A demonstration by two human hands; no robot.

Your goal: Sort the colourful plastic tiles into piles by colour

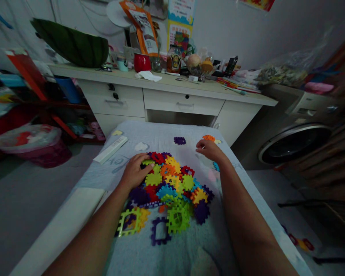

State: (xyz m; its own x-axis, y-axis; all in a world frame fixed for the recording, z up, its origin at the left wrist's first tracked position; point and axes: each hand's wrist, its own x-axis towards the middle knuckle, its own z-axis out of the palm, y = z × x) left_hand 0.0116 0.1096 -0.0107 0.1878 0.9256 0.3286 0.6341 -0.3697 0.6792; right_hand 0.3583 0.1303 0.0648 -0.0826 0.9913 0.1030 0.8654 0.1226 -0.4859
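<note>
A heap of colourful plastic interlocking building blocks [172, 180], notched square tiles, lies on the cloth-covered table. My left hand [135, 170] rests at the heap's upper left, its thumb and fingers closed around a light green block [147, 163]. My right hand [209, 149] hovers near the table's far right, its fingers loosely bent and apart, with nothing visible in them. Just beyond it lies an orange block [208, 137]. A purple block [179, 140] sits alone to its left. My right forearm partly covers a blue block [216, 166].
A long white box [110, 150] lies at the table's left. Behind stands a white desk [166, 86] with a watermelon piece [74, 44], jars and a red pot [142, 62]. A washing machine [290, 126] is at right, a lined bin [34, 147] at left.
</note>
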